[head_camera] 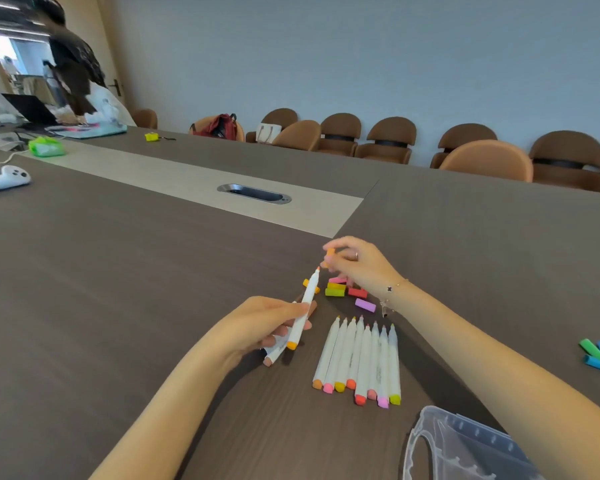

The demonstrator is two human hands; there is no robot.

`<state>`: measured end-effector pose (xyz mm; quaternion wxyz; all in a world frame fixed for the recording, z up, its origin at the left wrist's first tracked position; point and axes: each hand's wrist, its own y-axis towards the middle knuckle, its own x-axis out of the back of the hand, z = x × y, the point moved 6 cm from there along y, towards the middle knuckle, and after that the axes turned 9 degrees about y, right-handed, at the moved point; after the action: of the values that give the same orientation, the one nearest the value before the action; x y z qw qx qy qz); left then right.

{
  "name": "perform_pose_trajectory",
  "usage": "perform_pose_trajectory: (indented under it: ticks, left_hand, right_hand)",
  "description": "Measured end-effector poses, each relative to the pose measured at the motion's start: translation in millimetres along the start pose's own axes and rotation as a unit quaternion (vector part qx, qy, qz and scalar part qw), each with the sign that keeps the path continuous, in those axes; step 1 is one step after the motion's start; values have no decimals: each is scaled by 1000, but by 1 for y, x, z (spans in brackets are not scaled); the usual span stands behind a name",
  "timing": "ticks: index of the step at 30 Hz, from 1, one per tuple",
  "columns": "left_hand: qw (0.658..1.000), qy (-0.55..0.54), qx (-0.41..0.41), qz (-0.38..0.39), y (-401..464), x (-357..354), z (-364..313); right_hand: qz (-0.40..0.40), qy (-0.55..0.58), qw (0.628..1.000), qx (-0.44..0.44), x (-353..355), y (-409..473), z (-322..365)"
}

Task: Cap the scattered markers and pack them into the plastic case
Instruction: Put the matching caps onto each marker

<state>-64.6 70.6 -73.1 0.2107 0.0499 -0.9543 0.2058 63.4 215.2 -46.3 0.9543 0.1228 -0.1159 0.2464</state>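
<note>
Orange marker (pixel 303 308) in left hand (pixel 264 323)

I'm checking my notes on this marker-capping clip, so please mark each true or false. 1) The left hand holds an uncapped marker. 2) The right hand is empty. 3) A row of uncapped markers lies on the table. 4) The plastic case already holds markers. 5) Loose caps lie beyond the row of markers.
1) True: the left hand grips a white marker with its tip bare.
2) False: the right hand pinches an orange cap just above that tip.
3) True: the row of markers lies on the table, tips bare.
4) False: no markers show in the visible part of the plastic case.
5) True: the loose caps lie just past the row's tips.
</note>
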Motion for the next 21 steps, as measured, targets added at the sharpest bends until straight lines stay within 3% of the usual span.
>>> perform_pose_trajectory:
  ticks: [4, 11, 14, 16, 21]
  left_hand:
    - [999, 13, -31, 6, -3, -4, -1]
    - [999, 27, -36, 4, -5, -5, -3]
    - [998, 46, -32, -6, -4, -3, -1]
    - [998, 59, -28, -11, -1, -2, 1]
    - [998, 45, -22, -23, 0, 4, 4]
  right_hand:
    - [25, 189, 976, -105, 5, -25, -4]
    - [38, 170, 978, -112, 7, -33, -14]
    - [-4, 93, 991, -94, 18, -28, -19]
    - [-27, -42, 997, -56, 27, -25, -19]
    - [42, -239, 970, -26, 15, -22, -32]
